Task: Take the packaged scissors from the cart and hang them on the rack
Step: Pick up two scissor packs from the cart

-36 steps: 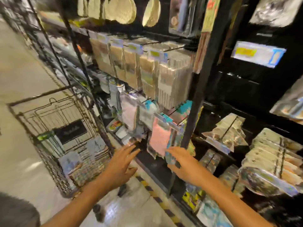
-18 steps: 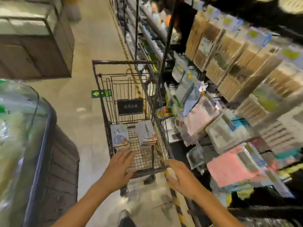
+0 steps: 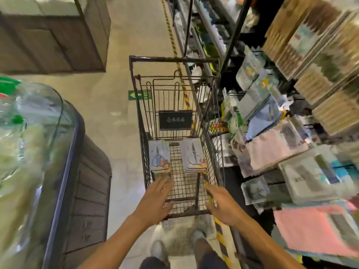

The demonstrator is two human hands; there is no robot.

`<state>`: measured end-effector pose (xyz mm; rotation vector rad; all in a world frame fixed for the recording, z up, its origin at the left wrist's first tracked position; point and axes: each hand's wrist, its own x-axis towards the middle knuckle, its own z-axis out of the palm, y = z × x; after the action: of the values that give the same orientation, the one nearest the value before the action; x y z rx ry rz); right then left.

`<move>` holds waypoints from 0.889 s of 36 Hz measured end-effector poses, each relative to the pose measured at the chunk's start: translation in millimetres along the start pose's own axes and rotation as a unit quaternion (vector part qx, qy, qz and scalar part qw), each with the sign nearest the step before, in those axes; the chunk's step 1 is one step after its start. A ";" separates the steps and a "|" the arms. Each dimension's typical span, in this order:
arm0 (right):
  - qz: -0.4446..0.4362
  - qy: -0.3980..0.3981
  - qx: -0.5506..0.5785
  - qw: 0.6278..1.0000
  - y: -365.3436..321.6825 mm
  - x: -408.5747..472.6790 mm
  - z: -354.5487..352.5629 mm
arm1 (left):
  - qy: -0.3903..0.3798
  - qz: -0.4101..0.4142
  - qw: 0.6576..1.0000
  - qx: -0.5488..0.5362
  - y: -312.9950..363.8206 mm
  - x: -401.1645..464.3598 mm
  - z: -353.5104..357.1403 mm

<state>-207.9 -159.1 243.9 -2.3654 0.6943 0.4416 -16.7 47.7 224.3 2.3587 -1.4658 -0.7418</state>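
Your hands over the near end of the cart

Your left hand (image 3: 155, 199) reaches flat and empty over the wire cart (image 3: 174, 60), fingertips just short of the left stack of packaged scissors (image 3: 159, 159); your right hand (image 3: 223, 205) hangs spread and empty by the cart's near right corner. A second stack of packaged scissors (image 3: 194, 156) lies beside the first, apart from it. The rack (image 3: 272, 148) of hanging goods stands just right of the cart, blurred.

We see the cart (image 3: 175, 59) holding two scissor-pack stacks, left (image 3: 159, 159) and right (image 3: 194, 156), apart.
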 end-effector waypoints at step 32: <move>0.143 -0.019 0.119 0.982 141.5 240.4 78.5 | -0.140 -0.144 0.976 -0.083 -109.7 229.4 142.4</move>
<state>-106.6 -290.6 6.3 -2.0363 1.0156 0.4934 69.8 -100.8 -11.1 2.4370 -1.1100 -1.2627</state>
